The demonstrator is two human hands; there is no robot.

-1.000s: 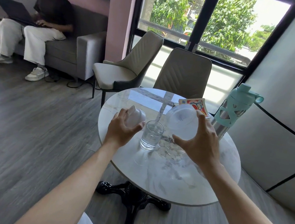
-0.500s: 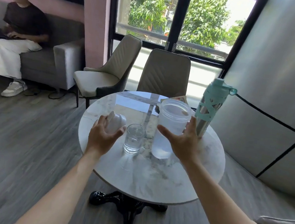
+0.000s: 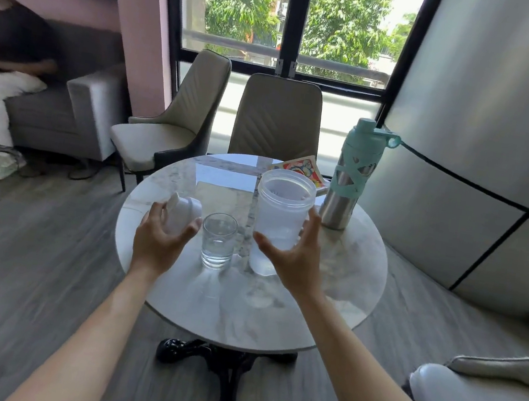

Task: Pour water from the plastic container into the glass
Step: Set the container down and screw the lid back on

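Observation:
The translucent plastic container [image 3: 279,216] stands upright on the round marble table [image 3: 339,285], open-topped, with a little water in its base. My right hand [image 3: 292,258] wraps its lower half, thumb across the front and fingers on the right side. Just left of it is the clear glass [image 3: 218,241], partly filled with water. My left hand [image 3: 158,243] holds the container's white lid [image 3: 183,212] left of the glass, just above the tabletop.
A steel bottle with a teal cap [image 3: 349,178] stands at the table's back right, beside a colourful card box [image 3: 301,168]. Two beige chairs [image 3: 276,117] are behind the table. A person sits on a grey sofa [image 3: 75,112] at left.
The container was tilted toward the glass, then came upright and now rests on the table right of the glass. My left hand kept the lid.

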